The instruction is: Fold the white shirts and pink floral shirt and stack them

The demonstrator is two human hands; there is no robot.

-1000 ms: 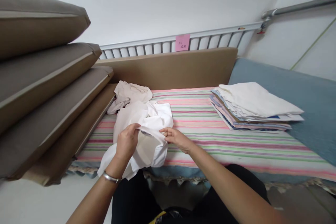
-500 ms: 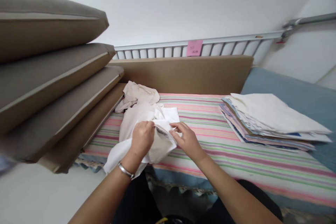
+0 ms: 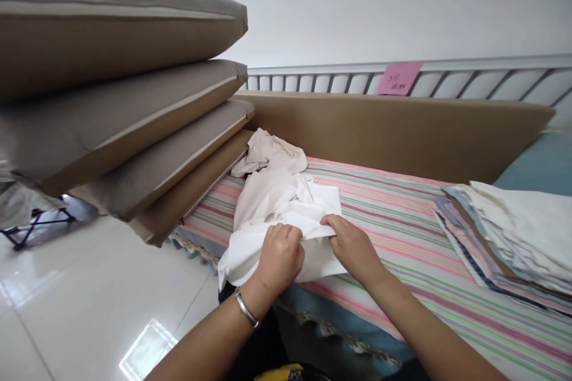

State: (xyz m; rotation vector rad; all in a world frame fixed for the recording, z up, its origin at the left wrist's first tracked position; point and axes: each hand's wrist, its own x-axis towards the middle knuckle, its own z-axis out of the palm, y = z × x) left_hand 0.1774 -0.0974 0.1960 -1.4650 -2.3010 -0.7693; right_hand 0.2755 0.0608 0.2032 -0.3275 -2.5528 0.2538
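A white cloth (image 3: 254, 244), loosely bunched, lies near the front edge of a striped bed cover. My left hand (image 3: 281, 253) is closed in a fist on its folded edge. To the right, my right hand (image 3: 351, 244) pinches the same edge between thumb and fingers, so a short strip is drawn straight between the hands. Below that strip a paler, off-white layer of cloth shows. Behind it sits a crumpled cream-pink cloth (image 3: 279, 152), against the cushions. What kind of item the white cloth is, I cannot tell.
Thick grey-brown cushions (image 3: 170, 161) are stacked high on the left. A stack of folded fabrics (image 3: 522, 238) lies on the striped cover (image 3: 393, 214) at right. A long brown panel (image 3: 379, 131) stands along the back, before a white radiator bearing a pink note (image 3: 399, 78).
The view has swung left, so everything sits farther right. My left hand has closed into a fist on the cloth, and my right hand now grips its edge, pulled straighter.
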